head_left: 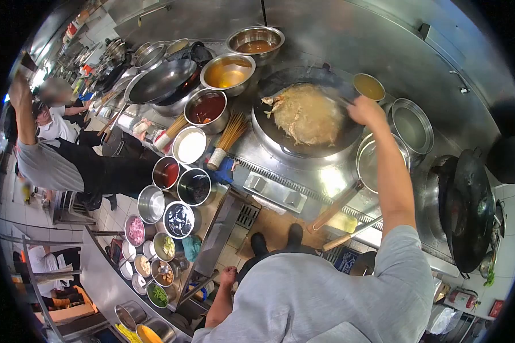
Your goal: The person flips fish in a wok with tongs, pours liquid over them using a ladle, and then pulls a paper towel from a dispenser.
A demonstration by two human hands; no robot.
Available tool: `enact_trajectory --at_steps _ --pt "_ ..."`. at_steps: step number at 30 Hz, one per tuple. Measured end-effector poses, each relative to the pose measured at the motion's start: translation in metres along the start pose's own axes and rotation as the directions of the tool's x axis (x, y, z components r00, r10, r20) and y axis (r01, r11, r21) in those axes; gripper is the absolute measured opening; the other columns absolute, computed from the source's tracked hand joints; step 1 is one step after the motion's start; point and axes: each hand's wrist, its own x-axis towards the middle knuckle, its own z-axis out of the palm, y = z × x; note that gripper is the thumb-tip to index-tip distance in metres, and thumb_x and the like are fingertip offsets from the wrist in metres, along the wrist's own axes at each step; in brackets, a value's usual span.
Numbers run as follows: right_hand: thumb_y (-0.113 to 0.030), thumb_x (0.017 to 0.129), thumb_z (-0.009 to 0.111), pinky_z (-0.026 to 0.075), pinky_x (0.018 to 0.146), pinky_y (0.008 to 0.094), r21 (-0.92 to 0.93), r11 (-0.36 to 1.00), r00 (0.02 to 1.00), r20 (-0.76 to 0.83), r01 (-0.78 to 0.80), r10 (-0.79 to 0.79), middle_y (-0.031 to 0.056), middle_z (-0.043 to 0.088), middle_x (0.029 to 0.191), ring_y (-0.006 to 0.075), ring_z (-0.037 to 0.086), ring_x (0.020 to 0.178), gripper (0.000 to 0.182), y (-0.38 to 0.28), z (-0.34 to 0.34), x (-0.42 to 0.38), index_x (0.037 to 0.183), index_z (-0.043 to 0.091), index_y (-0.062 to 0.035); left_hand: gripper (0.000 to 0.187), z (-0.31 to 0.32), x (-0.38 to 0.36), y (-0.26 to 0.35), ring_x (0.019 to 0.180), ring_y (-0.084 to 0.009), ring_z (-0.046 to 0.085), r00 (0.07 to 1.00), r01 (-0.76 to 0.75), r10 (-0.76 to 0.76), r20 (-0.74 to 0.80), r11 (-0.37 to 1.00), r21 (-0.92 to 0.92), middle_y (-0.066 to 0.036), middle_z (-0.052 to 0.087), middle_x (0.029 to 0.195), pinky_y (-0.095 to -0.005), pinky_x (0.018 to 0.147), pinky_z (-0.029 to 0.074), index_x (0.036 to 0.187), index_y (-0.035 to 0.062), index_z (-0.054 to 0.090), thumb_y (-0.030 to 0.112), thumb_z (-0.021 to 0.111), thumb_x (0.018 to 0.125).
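My right hand is closed around a thin handle, blurred by motion, that reaches over the big wok. What is on its far end I cannot make out. In the wok several pale, browned pieces of food lie in bubbling, cloudy liquid, with steam rising. A shallow metal bowl of yellowish liquid stands just beyond this hand. Below my right forearm rests a round strainer with a wooden handle. Low by my hip, my left hand is curled closed; whatever it may hold is hidden.
Bowls of oil and red sauce and a bamboo brush sit left of the wok. Several ingredient bowls line the left counter. A second wok stands farther left. Co-workers stand at left. Another wok leans right.
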Motion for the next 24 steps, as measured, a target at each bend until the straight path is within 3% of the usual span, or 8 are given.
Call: enact_trajectory --at_steps 4,7,10,13,16,19,23,24 --pt "-0.029 0.08 0.057 0.048 0.088 0.044 0.103 0.994 0.994 0.104 -0.036 0.025 0.026 0.064 0.105 0.0378 0.062 0.102 0.041 0.066 0.021 0.022 0.1 0.066 0.0057 0.021 0.003 -0.009 0.004 0.066 -0.0148 0.06 0.989 -0.083 0.116 -0.096 0.953 0.291 -0.006 0.065 0.08 -0.0284 0.059 0.048 0.092 0.0012 0.066 0.019 0.06 0.083" --pt "-0.031 0.082 0.059 0.05 0.056 0.0429 0.168 0.98 0.989 0.119 -0.109 0.089 0.0216 0.063 0.066 0.0329 0.064 0.057 0.038 0.081 0.045 0.032 0.079 0.066 0.0054 0.022 0.006 -0.026 0.022 0.067 -0.0157 0.06 0.997 -0.023 0.038 -0.067 0.98 0.199 -0.006 0.065 0.079 -0.0295 0.061 0.049 0.094 0.0018 0.066 0.02 0.062 0.082" --pt "-0.03 0.083 0.058 0.046 0.047 0.0417 0.238 0.968 0.99 0.135 -0.079 0.047 0.0184 0.057 0.054 0.0291 0.056 0.043 0.039 0.082 0.058 0.041 0.072 0.063 0.007 0.024 0.007 -0.028 0.037 0.066 -0.0158 0.06 0.998 0.012 -0.003 -0.063 0.99 0.141 -0.007 0.065 0.079 -0.0305 0.061 0.049 0.094 0.0014 0.066 0.021 0.062 0.082" --pt "-0.026 0.081 0.056 0.05 0.053 0.042 0.266 0.958 0.971 0.236 -0.109 0.045 0.0231 0.062 0.064 0.0322 0.063 0.055 0.04 0.075 0.065 0.051 0.071 0.063 0.0115 0.019 0.003 -0.018 0.04 0.062 -0.0149 0.059 1.0 0.003 0.002 -0.022 0.977 0.212 -0.006 0.064 0.074 -0.0295 0.058 0.049 0.089 0.0016 0.065 0.019 0.061 0.082" --pt "-0.028 0.083 0.056 0.046 0.046 0.0403 0.392 0.879 0.933 0.331 -0.273 0.143 0.019 0.058 0.056 0.0275 0.058 0.047 0.043 0.068 0.069 0.054 0.061 0.058 0.0094 0.017 0.003 -0.002 0.025 0.058 -0.014 0.057 0.996 0.075 -0.069 0.048 0.988 -0.137 -0.003 0.061 0.067 -0.028 0.055 0.048 0.082 0.0023 0.065 0.018 0.059 0.083" --pt "-0.031 0.084 0.056 0.044 0.043 0.0393 0.414 0.878 0.941 0.32 -0.241 0.107 0.0158 0.055 0.051 0.0264 0.055 0.042 0.044 0.071 0.072 0.053 0.059 0.057 0.0056 0.018 0.002 -0.002 0.027 0.058 -0.0139 0.057 0.998 0.022 -0.023 0.053 1.0 0.014 -0.002 0.059 0.064 -0.0274 0.055 0.048 0.078 0.0028 0.064 0.018 0.057 0.084" --pt "-0.028 0.08 0.057 0.052 0.074 0.0435 0.135 0.981 0.987 -0.102 0.14 -0.127 0.0214 0.068 0.087 0.0345 0.067 0.083 0.03 0.088 0.079 0.045 0.079 0.07 -0.0008 0.018 0.007 -0.024 0.035 0.059 -0.0146 0.058 0.998 0.026 -0.02 -0.051 0.994 0.109 -0.004 0.062 0.069 -0.0281 0.056 0.049 0.082 0.0035 0.066 0.019 0.058 0.083" --pt "-0.027 0.079 0.057 0.048 0.089 0.0436 0.107 0.994 0.997 0.071 -0.001 -0.007 0.0181 0.066 0.107 0.0358 0.062 0.103 0.031 0.067 0.047 0.025 0.096 0.071 -0.0059 0.018 0.008 -0.022 0.02 0.06 -0.015 0.059 0.994 0.005 0.012 -0.106 0.986 0.166 -0.004 0.064 0.071 -0.0285 0.057 0.049 0.083 0.0037 0.067 0.019 0.059 0.083"
